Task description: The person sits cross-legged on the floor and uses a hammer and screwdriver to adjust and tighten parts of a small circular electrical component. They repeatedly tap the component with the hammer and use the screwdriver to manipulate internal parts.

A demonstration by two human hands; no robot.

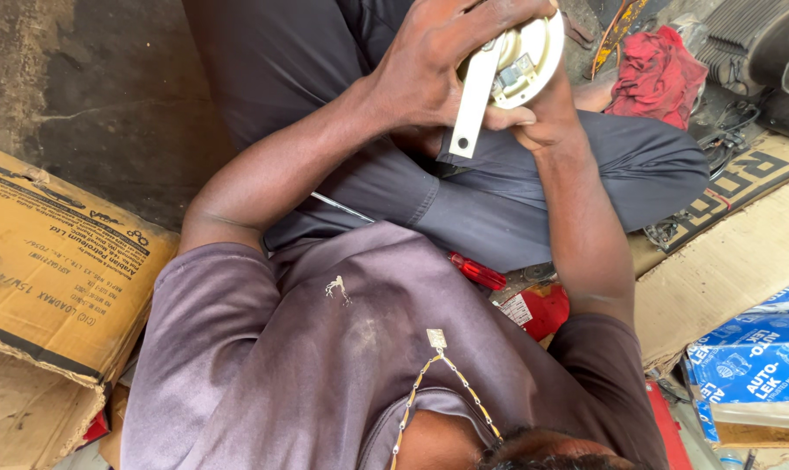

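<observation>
Both hands are raised over the crossed legs in dark grey trousers (499, 200), at the top middle of the head view, and between them sits one round cream-white disc-shaped part (527, 54) with a small mechanism showing in its open face. One flat white metal strip (473, 100) is fixed across the disc. Its long axis runs slantwise from upper right to lower left, and its free end, pierced by a single hole, points down toward the person's chest. The left hand (438, 61) is closed over the disc's left side and top, fingers curled across the strip. The right hand (542, 113) grips from below and behind, thumb pressed just beside the strip. One red-handled screwdriver (477, 271) lies on the lap, well apart from the hands, its thin shaft running off to the left. The space around is hemmed in: one worn brown cardboard box (55, 270) at the left, flattened cardboard and one blue printed carton (760, 348) at the right, one red rag (656, 74) and black finned machine parts (751, 35) at upper right. Bare dark concrete floor (81, 78) shows at upper left.
</observation>
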